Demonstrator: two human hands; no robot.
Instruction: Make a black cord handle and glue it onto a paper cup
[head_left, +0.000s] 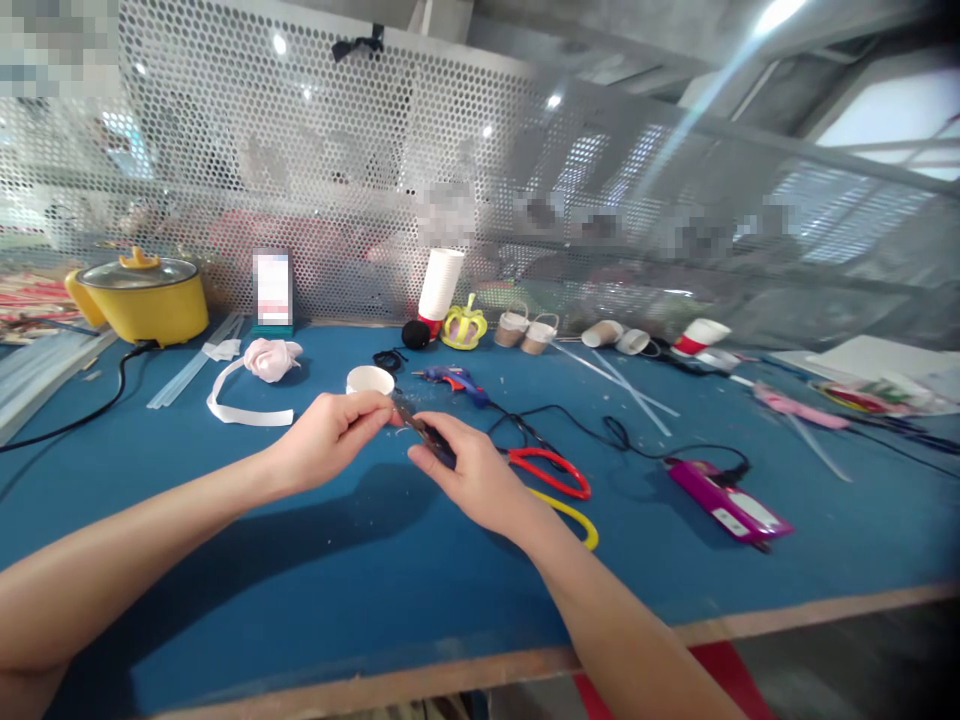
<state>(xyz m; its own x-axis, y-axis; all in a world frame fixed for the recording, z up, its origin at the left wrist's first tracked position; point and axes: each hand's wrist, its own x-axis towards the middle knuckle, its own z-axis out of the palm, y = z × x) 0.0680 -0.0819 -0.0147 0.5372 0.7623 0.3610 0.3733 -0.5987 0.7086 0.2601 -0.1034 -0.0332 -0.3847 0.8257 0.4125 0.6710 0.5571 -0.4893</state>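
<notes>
Near the middle of the blue table (330, 580), my right hand (476, 470) is wrapped round a dark tool (424, 430) that looks like small pliers or cutters. Its tip points up and left to the fingers of my left hand (334, 435). Those fingers are pinched together, and what they hold is too small to make out. A white paper cup (370, 382) stands just behind my left fingertips. Behind my right hand lies a blue glue gun (457, 382). Scissors with a red handle (555, 472) and a yellow handle (577, 518) lie beside my right wrist.
A yellow pot (150, 310) and a white fabric roll (271, 360) are on the left. Along the back stand stacked cups (440, 285), a yellow crown-like basket (463, 326) and small baskets (512, 328). To the right, cables run to a purple power strip (724, 500).
</notes>
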